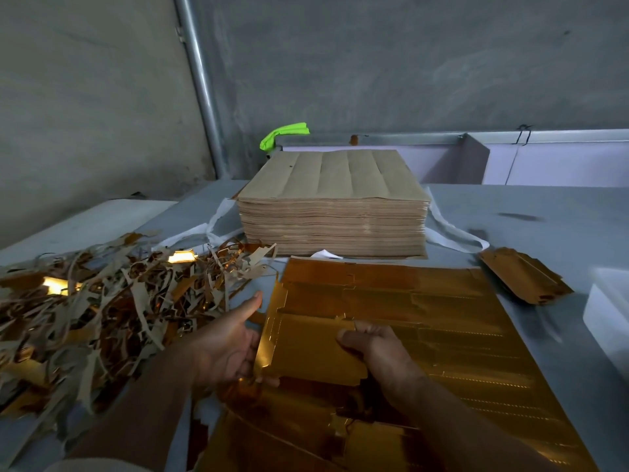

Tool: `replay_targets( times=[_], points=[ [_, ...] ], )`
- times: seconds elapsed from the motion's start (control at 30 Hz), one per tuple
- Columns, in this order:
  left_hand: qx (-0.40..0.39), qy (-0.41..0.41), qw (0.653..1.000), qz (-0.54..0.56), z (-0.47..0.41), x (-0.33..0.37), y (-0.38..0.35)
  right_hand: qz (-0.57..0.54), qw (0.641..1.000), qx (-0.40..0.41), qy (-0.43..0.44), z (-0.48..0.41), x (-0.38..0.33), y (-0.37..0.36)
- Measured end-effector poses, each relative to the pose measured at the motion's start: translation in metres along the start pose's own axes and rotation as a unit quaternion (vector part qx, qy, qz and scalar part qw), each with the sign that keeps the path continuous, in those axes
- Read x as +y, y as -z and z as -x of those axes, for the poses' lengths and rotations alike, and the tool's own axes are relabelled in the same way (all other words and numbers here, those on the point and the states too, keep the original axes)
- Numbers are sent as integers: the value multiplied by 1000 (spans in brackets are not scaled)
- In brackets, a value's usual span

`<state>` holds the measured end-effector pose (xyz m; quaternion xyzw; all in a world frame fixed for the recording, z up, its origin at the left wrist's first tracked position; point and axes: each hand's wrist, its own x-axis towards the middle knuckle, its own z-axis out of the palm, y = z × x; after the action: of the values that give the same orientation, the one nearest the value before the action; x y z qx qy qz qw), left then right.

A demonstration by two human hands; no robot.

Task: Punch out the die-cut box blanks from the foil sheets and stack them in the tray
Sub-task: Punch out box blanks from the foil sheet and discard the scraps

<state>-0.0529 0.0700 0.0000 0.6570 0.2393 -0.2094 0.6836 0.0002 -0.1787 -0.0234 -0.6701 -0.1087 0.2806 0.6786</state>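
Currently: one gold box blank [306, 349] sits at the near edge of the counter [544, 212], partly lifted off the foil sheet [452, 321] that lies flat under it. The left hand [224, 349] grips the blank's left edge, fingers [250, 338] curled round it and thumb stretched out. The right hand [374, 352] pinches the blank's upper right edge. A small stack of punched blanks [524, 275] lies near the right edge, beside the white tray [609, 315]. A tall brown sheet stack [333, 206] stands toward the far edge. Scrap trimmings [102, 311] are heaped along the left edge.
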Motion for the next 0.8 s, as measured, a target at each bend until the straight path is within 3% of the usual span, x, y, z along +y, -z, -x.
replay_targets(
  times=[0.33, 0.6, 0.73, 0.8],
  points=[
    [-19, 12, 996, -81, -2, -3, 0, -73, 994, 67, -38, -4, -2, -1],
    [-30, 52, 998, 15, -3, -1, 1, -103, 991, 67, -42, -3, -5, 3],
    [20, 3, 997, 79, -5, 4, -13, -99, 990, 85, -55, -7, -7, 3],
    [82, -58, 990, 101, -10, 5, -18, -78, 990, 104, -54, -8, -9, 2]
  ],
)
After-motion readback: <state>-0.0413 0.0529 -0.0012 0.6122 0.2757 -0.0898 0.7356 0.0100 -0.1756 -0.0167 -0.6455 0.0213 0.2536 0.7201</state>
